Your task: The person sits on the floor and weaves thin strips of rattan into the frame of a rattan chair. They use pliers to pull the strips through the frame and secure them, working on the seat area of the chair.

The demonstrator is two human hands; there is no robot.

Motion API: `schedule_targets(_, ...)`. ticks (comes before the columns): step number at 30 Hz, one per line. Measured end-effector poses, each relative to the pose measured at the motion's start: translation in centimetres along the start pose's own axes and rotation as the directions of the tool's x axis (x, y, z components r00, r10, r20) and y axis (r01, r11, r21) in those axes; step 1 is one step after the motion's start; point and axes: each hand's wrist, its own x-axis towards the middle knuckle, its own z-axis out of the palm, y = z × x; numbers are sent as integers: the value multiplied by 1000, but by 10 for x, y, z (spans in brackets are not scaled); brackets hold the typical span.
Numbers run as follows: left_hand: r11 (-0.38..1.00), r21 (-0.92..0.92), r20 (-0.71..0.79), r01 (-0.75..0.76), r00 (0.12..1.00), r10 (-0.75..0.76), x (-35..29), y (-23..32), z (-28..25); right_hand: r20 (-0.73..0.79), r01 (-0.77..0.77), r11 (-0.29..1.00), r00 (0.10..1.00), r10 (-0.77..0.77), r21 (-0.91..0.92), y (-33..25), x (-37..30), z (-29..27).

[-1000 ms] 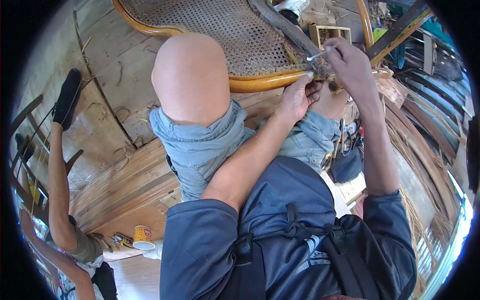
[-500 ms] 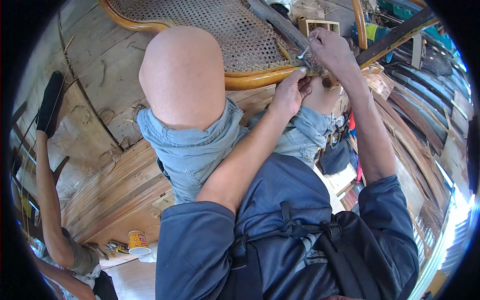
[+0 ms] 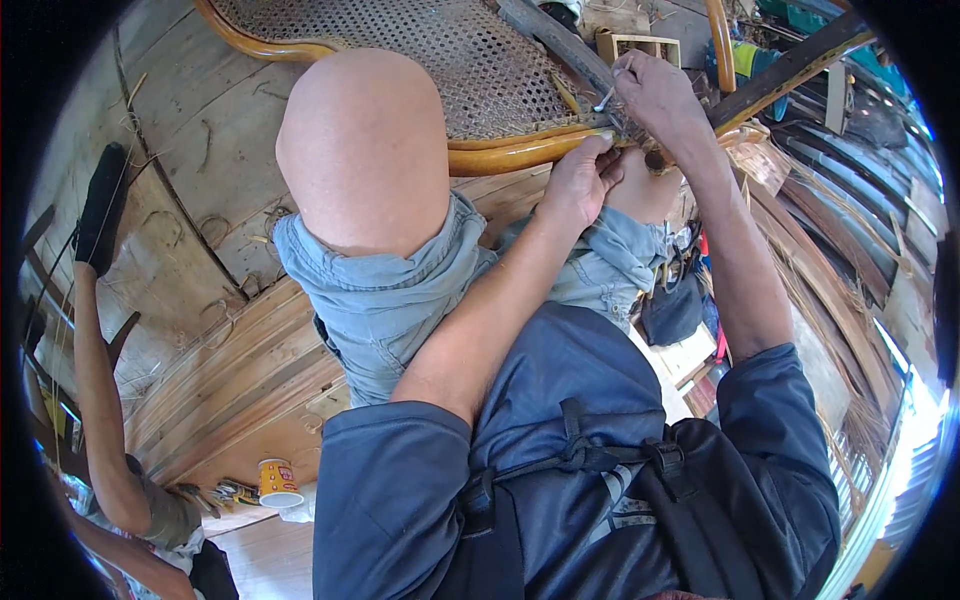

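Observation:
A piece of cane furniture lies across my legs, with a woven cane panel inside a glossy orange-brown curved frame rail. My left hand is closed at the rail's right end, thumb on top and fingers curled beneath. Just above it, my right hand is a fist around a thin tool with a pale, shiny shaft. The shaft points down toward the panel's edge near my left thumb. My fist hides the rest of the tool. Loose fibres lie around the corner.
A dark wooden bar slants beyond my right hand, near a small open wooden box. Long strips are piled at right. A yellow paper cup stands lower left, near another person's leg on the plank floor.
My right hand has shifted slightly up and left with the thin tool, whose shaft shows less. My left hand stays at the rail.

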Motion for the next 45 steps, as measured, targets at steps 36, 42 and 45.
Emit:
schedule_targets(36, 999, 31, -16, -5, 1000, 5, -4, 3, 4, -108, 170, 985, 979, -171, -21, 5, -6, 13)
schedule_targets(42, 999, 34, -6, -1, 1000, 1, -2, 3, 2, 51, 128, 985, 990, -134, 112, 1, -8, 7)
schedule_targets(45, 1000, 27, -14, 9, 1000, -9, -3, 4, 4, 4, 132, 991, 991, -132, -12, 2, -4, 8)
